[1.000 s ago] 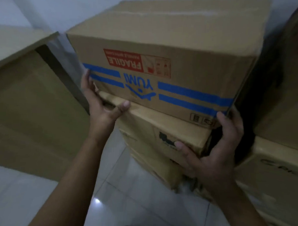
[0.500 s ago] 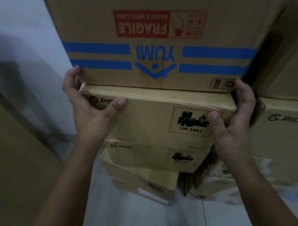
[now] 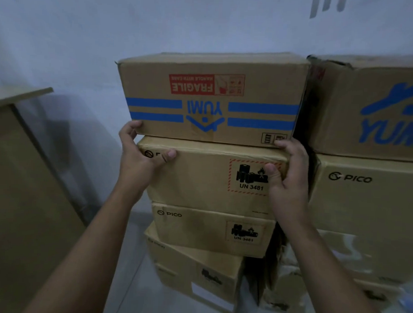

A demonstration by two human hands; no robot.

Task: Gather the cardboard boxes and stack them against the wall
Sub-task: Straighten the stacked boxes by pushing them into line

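YUMI box [image 3: 212, 98] — atop PICO box [image 3: 211, 180] — is gripped. Left hand [image 3: 140, 158] is curled at its 8 o'clock corner, right hand [image 3: 291, 178] at 4.

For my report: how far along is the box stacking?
Done: two stacks stand at the wall, the YUMI box tops the left one. In hand: the left hand and right hand grip its lower corners. To do, perhaps: the big box at left stands apart.
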